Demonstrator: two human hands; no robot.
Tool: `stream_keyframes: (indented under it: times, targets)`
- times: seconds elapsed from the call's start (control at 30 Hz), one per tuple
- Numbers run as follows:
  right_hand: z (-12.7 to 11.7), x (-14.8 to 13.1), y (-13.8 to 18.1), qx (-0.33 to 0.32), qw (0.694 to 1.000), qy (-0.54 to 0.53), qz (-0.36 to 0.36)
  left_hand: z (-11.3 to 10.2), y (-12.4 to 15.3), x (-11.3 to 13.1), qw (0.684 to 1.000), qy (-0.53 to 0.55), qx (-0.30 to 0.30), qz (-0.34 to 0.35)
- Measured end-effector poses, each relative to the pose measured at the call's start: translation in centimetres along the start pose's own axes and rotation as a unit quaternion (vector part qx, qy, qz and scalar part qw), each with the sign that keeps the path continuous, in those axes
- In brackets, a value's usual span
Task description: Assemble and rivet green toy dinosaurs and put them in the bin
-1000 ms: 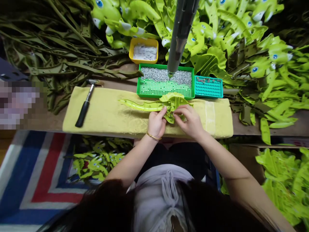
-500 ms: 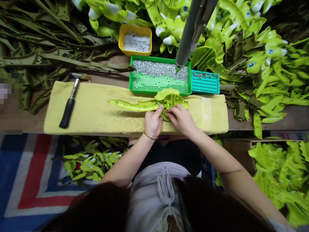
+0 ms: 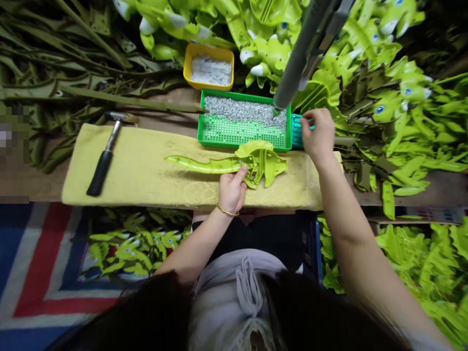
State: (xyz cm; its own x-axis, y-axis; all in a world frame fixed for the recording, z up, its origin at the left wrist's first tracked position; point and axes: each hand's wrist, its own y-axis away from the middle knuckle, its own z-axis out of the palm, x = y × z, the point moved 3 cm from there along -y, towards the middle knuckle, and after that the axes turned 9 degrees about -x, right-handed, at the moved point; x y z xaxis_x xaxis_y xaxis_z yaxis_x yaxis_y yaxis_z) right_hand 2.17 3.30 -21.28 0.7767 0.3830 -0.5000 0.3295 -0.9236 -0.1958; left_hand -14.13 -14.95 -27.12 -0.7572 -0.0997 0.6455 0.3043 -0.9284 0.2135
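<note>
A lime-green plastic dinosaur half-shell (image 3: 234, 163) lies open side up on a yellow towel (image 3: 146, 168), tail pointing left. My left hand (image 3: 231, 187) presses on its lower edge with curled fingers and thumb on the shell. My right hand (image 3: 317, 132) is over the small teal tray (image 3: 297, 132), fingers pinched down into it; what they hold is hidden. A green tray (image 3: 241, 127) of small silver screws sits just behind the shell. A grey hanging screwdriver (image 3: 298, 61) points its tip at the green tray's right corner.
A hammer (image 3: 106, 153) lies on the towel's left end. A yellow tub (image 3: 209, 68) of white bits stands behind the green tray. Piles of lime dinosaur parts (image 3: 387, 92) fill the back and right; olive-green parts (image 3: 73, 73) fill the left. More shells lie below the bench (image 3: 135, 241).
My right hand left the shell and moved up and right to the teal tray. My left hand stays on the shell. The view shifted slightly.
</note>
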Motion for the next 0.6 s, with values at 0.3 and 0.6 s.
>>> stream_keyframes:
  times: [0.3,0.6]
  targets:
    - [2.7,-7.6,12.0,-0.190,0.954,-0.230,-0.026,-0.2,-0.1,-0.2,1.000,-0.008,-0.012,0.000]
    - [4.2,-8.2,11.4,-0.175,0.973,-0.107,-0.104,-0.2,0.1,-0.2,1.000,-0.019,-0.002,0.005]
